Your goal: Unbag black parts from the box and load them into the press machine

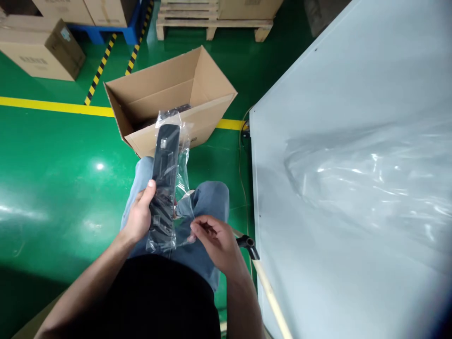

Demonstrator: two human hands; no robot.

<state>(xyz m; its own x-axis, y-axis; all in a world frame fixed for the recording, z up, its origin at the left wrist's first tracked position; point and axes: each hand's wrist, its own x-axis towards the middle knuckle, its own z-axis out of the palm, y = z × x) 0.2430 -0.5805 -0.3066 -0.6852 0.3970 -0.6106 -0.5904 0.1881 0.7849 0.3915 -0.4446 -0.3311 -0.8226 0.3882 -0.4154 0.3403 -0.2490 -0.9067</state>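
Note:
A long black part (165, 165) lies inside a clear plastic bag (182, 176) above my lap. My left hand (140, 212) grips the bagged part along its left side, with the thumb on top. To the right of it, my right hand (215, 238) pinches the loose edge of the bag between thumb and fingers. Just beyond the part stands an open cardboard box (212, 110), with dark items in plastic partly visible inside.
A large pale grey panel (282, 165) with plastic film on it fills the right side. Near my right forearm is a cream tube with a black joint (249, 242). Closed boxes (42, 52), a blue pallet (130, 35) and a wooden pallet (210, 23) stand farther off.

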